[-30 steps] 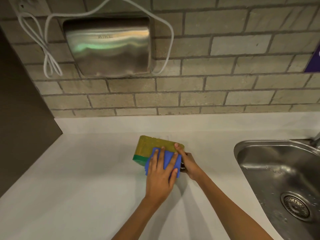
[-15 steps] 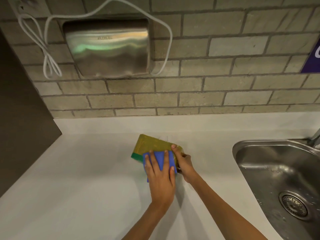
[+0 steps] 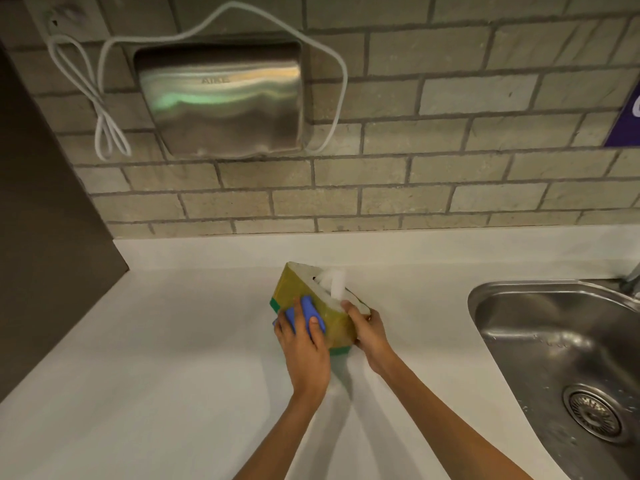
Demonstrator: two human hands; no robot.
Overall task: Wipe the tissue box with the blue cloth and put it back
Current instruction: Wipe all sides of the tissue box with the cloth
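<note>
Two bare hands are working on the yellow-green cardboard tissue box (image 3: 313, 303), which is sitting tilted on the white desk (image 3: 156, 358), left of the steel sink (image 3: 554, 341). The left hand (image 3: 304, 344) is pressing the folded blue cloth (image 3: 308, 315) against the box's side, while the right hand (image 3: 370, 332) is clamping the box's near end.

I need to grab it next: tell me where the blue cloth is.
In the head view, the blue cloth is at centre, pressed under the left hand against the near side of the tissue box, left of the sink.
</note>
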